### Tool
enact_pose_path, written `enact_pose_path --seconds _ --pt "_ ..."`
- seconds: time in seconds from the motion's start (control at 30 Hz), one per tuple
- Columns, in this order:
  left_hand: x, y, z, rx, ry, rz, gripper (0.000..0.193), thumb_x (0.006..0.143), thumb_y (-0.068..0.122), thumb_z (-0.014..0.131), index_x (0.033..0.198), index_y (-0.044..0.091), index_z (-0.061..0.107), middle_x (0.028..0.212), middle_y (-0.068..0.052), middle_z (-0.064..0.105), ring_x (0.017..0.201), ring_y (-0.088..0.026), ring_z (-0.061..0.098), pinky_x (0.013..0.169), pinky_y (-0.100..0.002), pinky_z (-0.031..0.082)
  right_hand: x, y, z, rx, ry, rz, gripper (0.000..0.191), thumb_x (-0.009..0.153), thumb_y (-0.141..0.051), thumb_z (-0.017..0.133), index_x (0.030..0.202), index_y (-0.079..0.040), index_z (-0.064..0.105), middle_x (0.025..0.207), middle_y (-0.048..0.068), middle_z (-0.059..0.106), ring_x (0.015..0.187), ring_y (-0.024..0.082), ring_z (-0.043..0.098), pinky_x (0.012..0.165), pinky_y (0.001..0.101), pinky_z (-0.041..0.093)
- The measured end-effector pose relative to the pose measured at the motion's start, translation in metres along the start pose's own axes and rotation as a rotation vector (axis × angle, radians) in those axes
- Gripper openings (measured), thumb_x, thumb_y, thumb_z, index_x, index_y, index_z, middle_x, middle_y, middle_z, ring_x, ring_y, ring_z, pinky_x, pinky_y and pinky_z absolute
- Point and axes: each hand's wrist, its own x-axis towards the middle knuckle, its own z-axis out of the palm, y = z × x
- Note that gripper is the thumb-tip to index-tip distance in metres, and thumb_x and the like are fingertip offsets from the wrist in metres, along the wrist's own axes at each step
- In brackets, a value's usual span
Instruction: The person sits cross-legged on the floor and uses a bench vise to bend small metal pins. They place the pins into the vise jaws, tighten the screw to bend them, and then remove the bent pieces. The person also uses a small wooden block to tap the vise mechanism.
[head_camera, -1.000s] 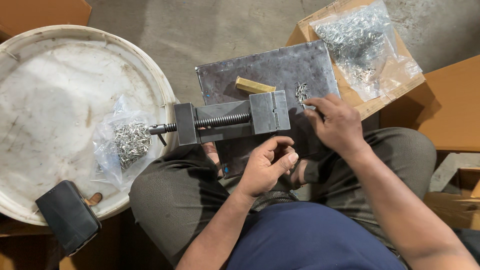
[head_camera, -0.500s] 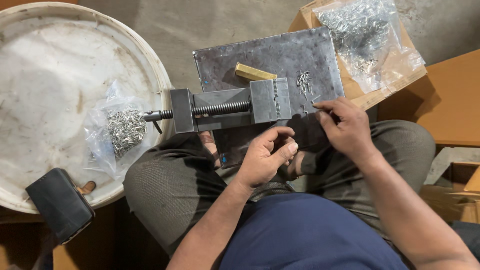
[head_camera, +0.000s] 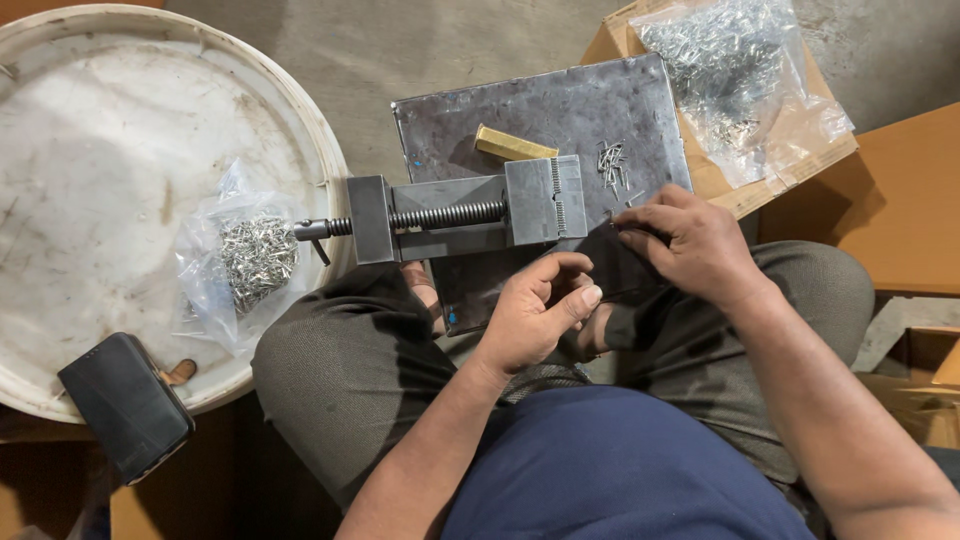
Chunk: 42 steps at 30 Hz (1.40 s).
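A grey steel vise (head_camera: 460, 215) lies on its side across a dark metal plate (head_camera: 560, 100) on my lap. A short brass bar (head_camera: 515, 145) and a small pile of metal pins (head_camera: 612, 165) rest on the plate. My right hand (head_camera: 695, 248) is just below the pile, by the vise jaw, its fingertips pinched on a small dark pin. My left hand (head_camera: 540, 312) hovers below the vise jaw with fingers loosely curled and thumb raised. Whether it holds anything is hidden.
A round white lid (head_camera: 120, 130) at the left carries a clear bag of pins (head_camera: 250, 260). A black phone (head_camera: 125, 405) lies on the lid's lower edge. A larger bag of pins (head_camera: 740, 70) sits on a cardboard box (head_camera: 800, 165) at the upper right.
My right hand has drawn back from the pile of pins toward my left hand, fingertips now pinched. My left hand has stayed below the vise jaw.
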Motion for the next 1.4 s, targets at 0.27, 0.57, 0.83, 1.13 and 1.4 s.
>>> enact_pose_path --seconds 0.27,0.57,0.83,1.13,1.4 --pt "-0.001 0.003 0.000 -0.004 -0.001 0.008 0.038 0.097 0.018 0.072 0.127 -0.003 0.061 0.097 -0.001 0.064 0.086 -0.006 0.060 0.074 -0.024 0.055 -0.006 0.006 0.008 -0.041 0.081 -0.062 0.017 0.088 -0.019 0.079 0.105 -0.015 0.078 0.094 0.005 0.069 0.078 0.026 0.069 0.069 0.0375 0.054" --pt "0.000 0.002 0.001 0.000 -0.007 0.017 0.037 0.098 0.017 0.072 0.126 -0.003 0.061 0.095 -0.001 0.063 0.082 -0.006 0.059 0.073 -0.023 0.053 -0.009 0.003 0.016 0.004 0.189 -0.066 0.017 0.088 -0.018 0.081 0.104 -0.012 0.077 0.092 0.007 0.069 0.077 0.027 0.068 0.067 0.0359 0.052" --pt "0.000 -0.001 0.000 -0.024 -0.012 0.019 0.037 0.098 0.017 0.072 0.126 -0.003 0.061 0.096 0.000 0.063 0.085 -0.006 0.058 0.074 -0.023 0.053 0.003 -0.004 0.017 0.031 0.218 -0.031 0.020 0.093 -0.018 0.077 0.113 -0.012 0.075 0.092 0.008 0.069 0.081 0.028 0.070 0.070 0.0373 0.054" --pt "0.001 0.000 0.000 0.028 0.010 0.017 0.035 0.098 0.018 0.072 0.125 -0.002 0.062 0.097 0.000 0.064 0.085 -0.006 0.060 0.075 -0.023 0.053 0.013 -0.003 0.026 -0.065 0.215 -0.018 0.013 0.094 -0.018 0.077 0.103 -0.009 0.073 0.091 0.010 0.072 0.078 0.029 0.070 0.067 0.0396 0.053" --pt "-0.003 0.017 0.010 0.391 0.081 0.106 0.038 0.097 0.024 0.071 0.123 -0.003 0.066 0.089 -0.006 0.074 0.079 -0.009 0.067 0.075 -0.026 0.056 -0.008 -0.018 0.029 0.196 0.411 -0.032 0.011 0.101 -0.011 0.074 0.106 -0.003 0.069 0.092 0.010 0.072 0.079 0.022 0.071 0.072 0.0322 0.055"
